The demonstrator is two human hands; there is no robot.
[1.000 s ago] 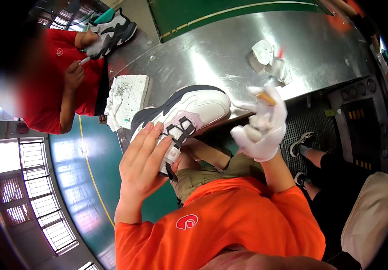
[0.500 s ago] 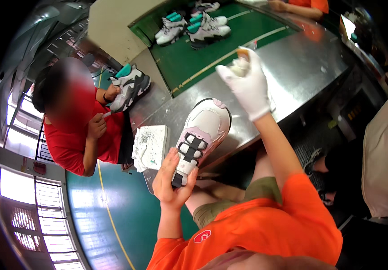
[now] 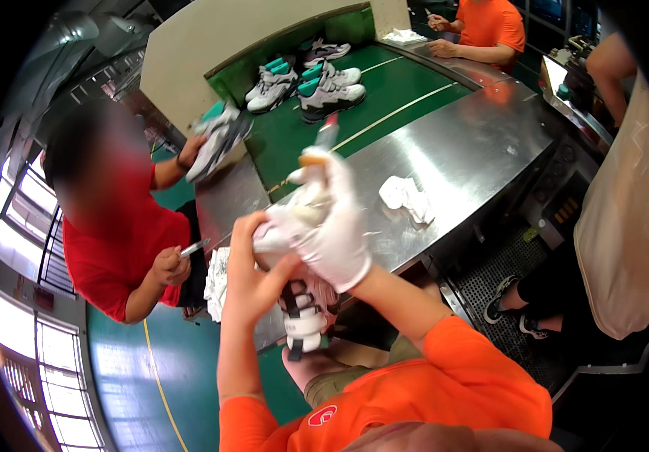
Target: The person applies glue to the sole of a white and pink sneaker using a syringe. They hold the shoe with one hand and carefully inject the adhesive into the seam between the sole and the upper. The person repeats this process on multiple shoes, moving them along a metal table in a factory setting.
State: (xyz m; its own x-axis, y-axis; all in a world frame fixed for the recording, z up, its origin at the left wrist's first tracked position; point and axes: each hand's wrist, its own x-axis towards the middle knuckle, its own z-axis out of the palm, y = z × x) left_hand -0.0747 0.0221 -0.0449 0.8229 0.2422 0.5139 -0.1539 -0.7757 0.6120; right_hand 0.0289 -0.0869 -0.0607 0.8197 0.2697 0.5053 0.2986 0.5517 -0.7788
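A white and pale-pink sneaker [image 3: 305,320] with black straps across its top is close in front of my body, its toe end largely covered by my hands. My bare left hand [image 3: 253,264] is closed around that end, with the thumb across it. Over the same part lies my right hand [image 3: 332,241], in a white glove, with fingers curled around a cream-coloured wad [image 3: 308,202]. Something slim and silvery with a red tip [image 3: 328,134] sticks up beyond the gloved fingers. Motion blurs it, and I cannot make out its kind.
A crumpled white cloth [image 3: 407,200] lies on the metal table [image 3: 475,151]. Several sneakers [image 3: 332,90] stand on the green surface behind. At left, a person in red [image 3: 113,248] holds a sneaker [image 3: 219,143] and a pen-like tool [image 3: 195,247]. Another person in orange [image 3: 490,34] sits far right.
My right hand has come left and down from over the table onto the sneaker. My left hand has shifted from the straps to the toe end. The sneaker is nearer my body.
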